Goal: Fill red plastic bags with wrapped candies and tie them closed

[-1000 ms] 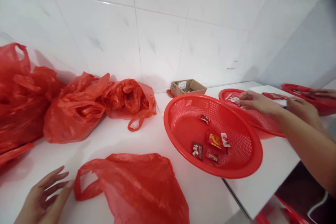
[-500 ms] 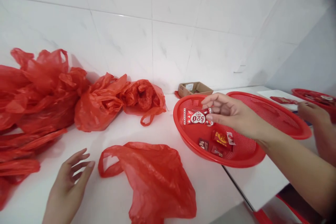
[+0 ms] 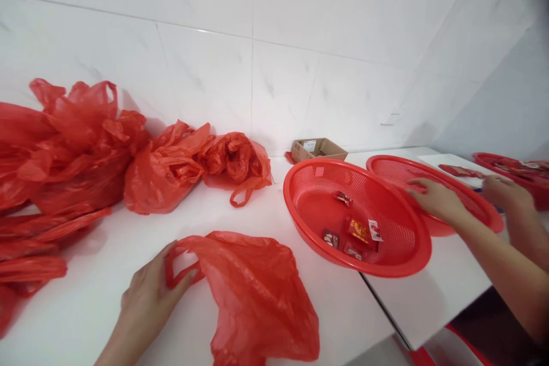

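A flattened red plastic bag [image 3: 261, 297] lies on the white table in front of me. My left hand [image 3: 152, 291] is at its handle loop, thumb and fingers closed around the handle's left end. To the right, a red mesh basket [image 3: 309, 240] holds several small wrapped candies [image 3: 358, 230]. My right hand [image 3: 437, 199] hangs over the near-left part of a second red basket [image 3: 480, 206], slightly blurred. Its fingers are bent but apart, with nothing visible between them.
Bunched red bags [image 3: 163, 177] line the left and back. A small cardboard box [image 3: 319, 148] stands by the tiled wall. At the far right, another person's hand [image 3: 508, 191] is beside a third red basket [image 3: 527, 183] and a red packet [image 3: 461, 171].
My left hand has moved right onto the bag's handle. My right hand has moved right from the first basket to the second; the candy it held no longer shows in it.
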{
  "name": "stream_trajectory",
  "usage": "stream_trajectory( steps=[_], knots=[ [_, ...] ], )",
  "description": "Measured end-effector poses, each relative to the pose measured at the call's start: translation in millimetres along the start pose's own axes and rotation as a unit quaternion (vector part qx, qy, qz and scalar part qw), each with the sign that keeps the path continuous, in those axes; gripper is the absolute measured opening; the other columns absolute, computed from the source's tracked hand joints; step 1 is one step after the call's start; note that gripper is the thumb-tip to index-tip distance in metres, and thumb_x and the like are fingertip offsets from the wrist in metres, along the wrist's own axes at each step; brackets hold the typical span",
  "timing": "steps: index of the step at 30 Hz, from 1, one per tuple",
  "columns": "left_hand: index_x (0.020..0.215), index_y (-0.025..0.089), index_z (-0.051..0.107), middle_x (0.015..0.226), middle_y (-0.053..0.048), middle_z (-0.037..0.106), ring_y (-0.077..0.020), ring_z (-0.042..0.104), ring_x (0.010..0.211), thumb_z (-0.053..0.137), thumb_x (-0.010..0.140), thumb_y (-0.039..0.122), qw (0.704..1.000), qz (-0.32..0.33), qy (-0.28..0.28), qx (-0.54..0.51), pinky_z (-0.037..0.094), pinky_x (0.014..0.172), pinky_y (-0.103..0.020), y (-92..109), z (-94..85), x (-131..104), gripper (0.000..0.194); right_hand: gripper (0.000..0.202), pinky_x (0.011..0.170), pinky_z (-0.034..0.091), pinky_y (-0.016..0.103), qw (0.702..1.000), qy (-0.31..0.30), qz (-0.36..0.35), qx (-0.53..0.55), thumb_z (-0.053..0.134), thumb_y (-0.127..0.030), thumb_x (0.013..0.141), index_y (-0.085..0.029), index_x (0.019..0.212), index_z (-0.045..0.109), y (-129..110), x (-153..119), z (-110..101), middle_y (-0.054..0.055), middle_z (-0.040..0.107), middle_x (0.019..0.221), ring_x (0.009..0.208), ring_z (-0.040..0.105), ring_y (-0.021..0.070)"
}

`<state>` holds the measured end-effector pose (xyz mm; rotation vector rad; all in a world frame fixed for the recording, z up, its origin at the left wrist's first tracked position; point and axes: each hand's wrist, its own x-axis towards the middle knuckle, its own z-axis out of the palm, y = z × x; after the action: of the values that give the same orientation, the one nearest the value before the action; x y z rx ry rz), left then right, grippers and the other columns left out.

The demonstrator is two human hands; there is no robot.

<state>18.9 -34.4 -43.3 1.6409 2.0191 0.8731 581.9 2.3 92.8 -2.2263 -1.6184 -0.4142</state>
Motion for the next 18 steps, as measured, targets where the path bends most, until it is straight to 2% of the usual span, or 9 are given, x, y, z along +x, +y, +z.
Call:
stream_trajectory(
  steps=[3,4,6,8,9,11,12,14,18],
  knots=[
    [0.147,0.02,0.04,0.129,-0.017,0.061,-0.0418,0.052,0.126,0.058,0.076,0.063,0.999,-0.015,-0.029,0.029,0.042,0.099,-0.058,7.5,2.2,8.5,0.085,0.029,0.082,0.055,0.033,0.99,-0.038,-0.06,0.122,0.046,-0.044,0.094,-0.026,0.111,0.063,-67.5,-33.6,-12.0,0.007,0.071,0.113,0.097,0.069,0.0209],
    [0.148,0.02,0.038,0.124,-0.015,0.064,-0.0387,0.057,0.121,0.058,0.077,0.062,0.999,-0.014,-0.047,0.003,0.045,0.097,-0.054,10.4,1.6,11.4,0.085,0.025,0.091,0.053,0.035,0.97,-0.05,-0.095,0.218,0.052,-0.043,0.092,-0.027,0.108,0.063,-97.7,-49.8,-18.2,0.006,0.069,0.117,0.106,0.066,0.0216],
    [0.142,0.019,0.044,0.109,-0.01,0.069,-0.0321,0.066,0.104,0.06,0.077,0.059,0.994,-0.01,-0.087,-0.072,0.049,0.091,-0.046,17.4,-1.5,15.1,0.078,0.021,0.1,0.05,0.035,0.913,-0.128,-0.236,0.307,0.052,-0.041,0.093,-0.035,0.11,0.063,-160.4,-88.4,-29.6,-0.003,0.066,0.123,0.114,0.061,0.0193],
    [0.122,0.017,0.06,0.095,-0.007,0.071,-0.0277,0.068,0.091,0.062,0.078,0.055,0.979,-0.004,-0.126,-0.157,0.051,0.085,-0.04,25.6,-6.8,14.1,0.059,0.017,0.095,0.053,0.028,0.83,-0.198,-0.382,0.354,0.056,-0.039,0.09,-0.037,0.105,0.063,-217.4,-130.0,-33.3,-0.009,0.069,0.114,0.106,0.064,0.015],
    [0.11,0.017,0.065,0.091,-0.007,0.071,-0.0264,0.067,0.088,0.063,0.078,0.052,0.97,-0.002,-0.142,-0.197,0.051,0.082,-0.038,30.1,-10.1,11.5,0.047,0.019,0.098,0.052,0.027,0.798,-0.229,-0.431,0.354,0.053,-0.038,0.092,-0.036,0.109,0.062,-241.3,-149.1,-31.0,-0.009,0.068,0.117,0.11,0.062,0.0139],
    [0.09,0.017,0.067,0.086,-0.005,0.07,-0.0229,0.066,0.085,0.066,0.079,0.045,0.946,-0.001,-0.159,-0.283,0.051,0.078,-0.033,39.0,-18.3,3.0,0.03,0.026,0.101,0.049,0.026,0.764,-0.232,-0.511,0.317,0.044,-0.035,0.097,-0.026,0.11,0.065,-277.8,-179.0,-19.2,0.0,0.068,0.119,0.113,0.061,0.0148],
    [0.084,0.017,0.066,0.083,-0.004,0.069,-0.0206,0.064,0.081,0.067,0.079,0.042,0.931,-0.005,-0.162,-0.327,0.051,0.075,-0.031,43.1,-23.2,-2.1,0.025,0.031,0.102,0.048,0.026,0.764,-0.219,-0.533,0.29,0.037,-0.035,0.099,-0.026,0.111,0.064,-290.0,-188.3,-11.5,-0.001,0.067,0.122,0.115,0.059,0.0141],
    [0.08,0.017,0.063,0.077,-0.002,0.066,-0.0167,0.062,0.075,0.071,0.078,0.038,0.897,-0.018,-0.16,-0.411,0.051,0.071,-0.028,49.5,-34.6,-12.1,0.023,0.039,0.099,0.05,0.026,0.793,-0.185,-0.535,0.223,0.028,-0.034,0.1,-0.028,0.122,0.06,-302.6,-195.3,3.1,-0.001,0.062,0.131,0.117,0.057,0.0143],
    [0.07,0.018,0.055,0.054,0.006,0.051,-0.0096,0.057,0.057,0.077,0.075,0.037,0.838,-0.042,-0.17,-0.517,0.052,0.062,-0.021,53.8,-58.7,-24.8,0.03,0.051,0.093,0.053,0.037,0.856,-0.174,-0.466,0.142,0.03,-0.019,0.096,-0.017,0.146,0.042,-292.7,-179.6,15.7,0.013,0.052,0.141,0.114,0.059,0.0238]
  ],
)
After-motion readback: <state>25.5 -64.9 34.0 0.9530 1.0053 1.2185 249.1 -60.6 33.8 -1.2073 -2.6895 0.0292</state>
